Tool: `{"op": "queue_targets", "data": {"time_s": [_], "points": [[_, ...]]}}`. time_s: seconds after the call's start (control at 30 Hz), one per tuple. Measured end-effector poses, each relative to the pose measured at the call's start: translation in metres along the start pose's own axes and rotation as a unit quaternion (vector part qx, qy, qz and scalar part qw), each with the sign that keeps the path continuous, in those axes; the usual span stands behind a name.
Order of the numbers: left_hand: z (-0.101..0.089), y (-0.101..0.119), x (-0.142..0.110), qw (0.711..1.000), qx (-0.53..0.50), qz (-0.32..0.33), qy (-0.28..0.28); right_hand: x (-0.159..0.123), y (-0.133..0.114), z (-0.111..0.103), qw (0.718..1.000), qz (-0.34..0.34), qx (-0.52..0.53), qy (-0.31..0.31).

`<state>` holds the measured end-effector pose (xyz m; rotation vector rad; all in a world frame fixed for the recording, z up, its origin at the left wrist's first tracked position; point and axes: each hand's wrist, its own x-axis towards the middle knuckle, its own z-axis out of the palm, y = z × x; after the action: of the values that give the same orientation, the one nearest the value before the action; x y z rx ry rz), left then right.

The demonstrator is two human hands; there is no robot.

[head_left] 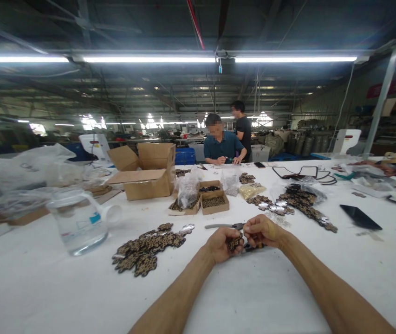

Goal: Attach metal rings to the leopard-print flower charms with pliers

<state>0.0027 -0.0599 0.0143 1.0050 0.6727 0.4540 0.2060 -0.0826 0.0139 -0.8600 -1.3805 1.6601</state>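
Observation:
My left hand (pixel 223 244) is closed around a small leopard-print flower-shaped piece (pixel 234 242) above the white table (pixel 79 287). My right hand (pixel 262 230) is closed too, pinching at that piece from the right; a thin dark tool (pixel 251 248) pokes out below its fingers. Grey pliers (pixel 223 226) lie on the table just behind both hands. A heap of the same leopard-print pieces (pixel 145 250) lies to the left of my left hand. Another heap (pixel 302 204) lies to the right, farther back.
A clear plastic jug (pixel 79 222) stands at the left. Open cardboard boxes (pixel 145 176) and small trays of parts (pixel 213 199) sit behind the hands. A black phone (pixel 360 217) lies at the right. Two people (pixel 223 144) work at the table's far end.

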Motion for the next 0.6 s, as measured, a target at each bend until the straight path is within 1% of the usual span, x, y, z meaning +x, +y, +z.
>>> {"op": "queue_targets", "data": {"time_s": [0.07, 0.13, 0.2, 0.27, 0.37, 0.43, 0.53, 0.6], "points": [[0.001, 0.001, -0.004, 0.998, 0.044, 0.014, 0.031, -0.003, -0.002, -0.004, 1.0, -0.01, 0.011, 0.008], [0.0, 0.004, -0.01, 0.995, 0.076, 0.03, 0.065, -0.008, -0.001, -0.012, 0.999, -0.021, 0.02, 0.026], [-0.008, 0.012, -0.02, 0.985, 0.119, 0.053, 0.113, -0.013, 0.003, -0.025, 0.998, -0.026, 0.024, 0.057], [-0.022, 0.023, -0.036, 0.966, 0.175, 0.073, 0.173, -0.015, 0.01, -0.041, 0.995, -0.021, 0.013, 0.095], [-0.051, 0.046, -0.072, 0.921, 0.271, 0.085, 0.266, -0.013, 0.022, -0.057, 0.991, -0.008, -0.001, 0.136], [-0.071, 0.062, -0.098, 0.881, 0.334, 0.087, 0.324, -0.012, 0.028, -0.059, 0.989, -0.004, -0.013, 0.148], [-0.094, 0.084, -0.133, 0.82, 0.409, 0.077, 0.393, -0.01, 0.031, -0.06, 0.986, -0.01, -0.032, 0.164], [-0.106, 0.096, -0.15, 0.779, 0.442, 0.082, 0.437, -0.008, 0.03, -0.069, 0.978, -0.019, -0.05, 0.202]]}}
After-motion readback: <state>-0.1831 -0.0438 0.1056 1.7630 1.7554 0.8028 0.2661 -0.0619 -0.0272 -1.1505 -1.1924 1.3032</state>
